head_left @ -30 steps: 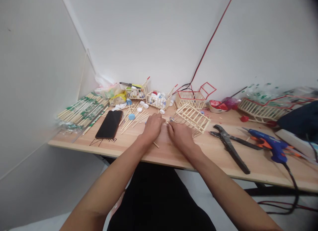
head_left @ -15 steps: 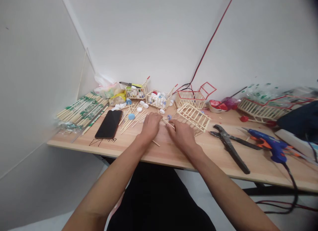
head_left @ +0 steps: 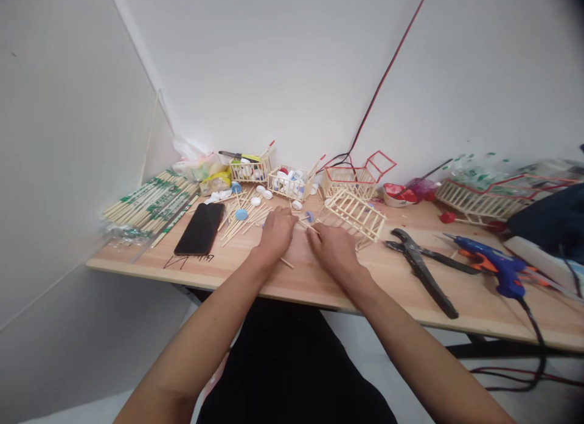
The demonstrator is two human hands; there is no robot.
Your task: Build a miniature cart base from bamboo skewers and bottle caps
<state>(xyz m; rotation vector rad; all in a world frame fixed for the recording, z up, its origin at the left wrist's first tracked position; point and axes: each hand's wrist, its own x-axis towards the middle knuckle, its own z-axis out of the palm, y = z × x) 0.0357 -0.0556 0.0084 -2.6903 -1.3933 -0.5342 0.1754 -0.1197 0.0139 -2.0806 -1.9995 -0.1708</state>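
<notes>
Head view: one thin stick (head_left: 305,224) held low

Our right hand (head_left: 335,247) pinched the thin stick over the surface (head_left: 237,257), its fingers closed. Our left hand (head_left: 277,232) was curled by the other end; we couldn't tell if it gripped. If our pinch got loose, the stick could slip; a bump could knock the little basket (head_left: 358,214) close by.
</notes>
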